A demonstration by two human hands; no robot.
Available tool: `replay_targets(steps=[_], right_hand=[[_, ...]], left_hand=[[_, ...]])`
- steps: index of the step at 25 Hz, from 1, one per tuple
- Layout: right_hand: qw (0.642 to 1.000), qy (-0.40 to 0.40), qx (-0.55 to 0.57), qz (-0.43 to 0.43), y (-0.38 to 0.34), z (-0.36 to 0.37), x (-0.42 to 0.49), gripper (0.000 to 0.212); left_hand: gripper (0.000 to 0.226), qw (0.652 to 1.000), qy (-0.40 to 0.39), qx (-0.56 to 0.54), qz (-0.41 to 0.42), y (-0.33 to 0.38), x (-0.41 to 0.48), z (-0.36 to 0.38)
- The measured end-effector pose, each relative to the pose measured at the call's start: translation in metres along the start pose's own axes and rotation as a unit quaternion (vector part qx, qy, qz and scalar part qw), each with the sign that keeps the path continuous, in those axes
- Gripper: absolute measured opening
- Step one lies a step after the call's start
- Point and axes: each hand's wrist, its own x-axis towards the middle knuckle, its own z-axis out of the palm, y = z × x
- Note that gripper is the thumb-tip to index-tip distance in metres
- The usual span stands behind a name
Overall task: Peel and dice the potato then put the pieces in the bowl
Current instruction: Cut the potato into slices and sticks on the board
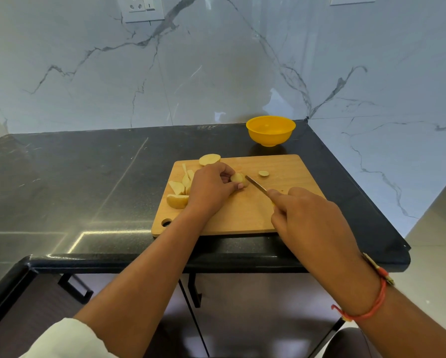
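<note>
on cutting board [242, 213], left hand [211, 187] pinning potato piece [238, 177], right hand [307, 215] gripping knife [257, 186]

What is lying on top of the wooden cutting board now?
On the cutting board: potato slices at left, a potato half at the far edge, one small round slice. The left hand covers most of the piece being cut.

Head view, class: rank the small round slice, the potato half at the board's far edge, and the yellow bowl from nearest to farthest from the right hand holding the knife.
Measured from the right hand:
1. Small round slice, on the board just beyond the knife tip.
2. Potato half, at the board's far edge, toward the left.
3. Yellow bowl, off the board on the counter by the wall.
</note>
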Motion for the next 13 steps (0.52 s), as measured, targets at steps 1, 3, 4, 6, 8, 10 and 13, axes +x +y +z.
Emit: replay_targets(steps=[1, 3, 4, 6, 8, 10, 13], right_hand=[[1.0, 0.021, 0.011, 0.005, -0.003, 0.003, 0.003, 0.043], [0.999, 0.05, 0.019, 0.011, -0.01, 0.01, 0.015, 0.043], [0.998, 0.059, 0.019, 0.01, -0.013, 0.014, 0.021, 0.042], [0.997, 0.071, 0.022, 0.007, -0.017, 0.022, 0.031, 0.042], [0.997, 0.07, 0.03, 0.009, -0.018, 0.026, 0.038, 0.042], [0.998, 0.063, 0.023, 0.009, -0.02, 0.03, 0.041, 0.043], [0.998, 0.057, 0.016, 0.006, -0.019, 0.034, 0.043, 0.044]], left_hand=[[0.038, 1.0, -0.001, 0.0, -0.002, 0.0, 0.0, 0.0], [0.038, 1.0, 0.0, 0.001, -0.006, 0.001, -0.001, -0.001], [0.038, 1.0, 0.002, -0.002, -0.007, 0.001, -0.001, -0.001], [0.038, 1.0, 0.008, -0.007, -0.011, 0.002, -0.001, -0.001], [0.038, 1.0, 0.014, -0.009, -0.015, 0.002, -0.002, -0.001], [0.036, 1.0, 0.019, -0.01, -0.017, 0.001, -0.002, -0.001], [0.034, 0.999, 0.023, -0.013, -0.02, 0.001, -0.001, -0.001]])
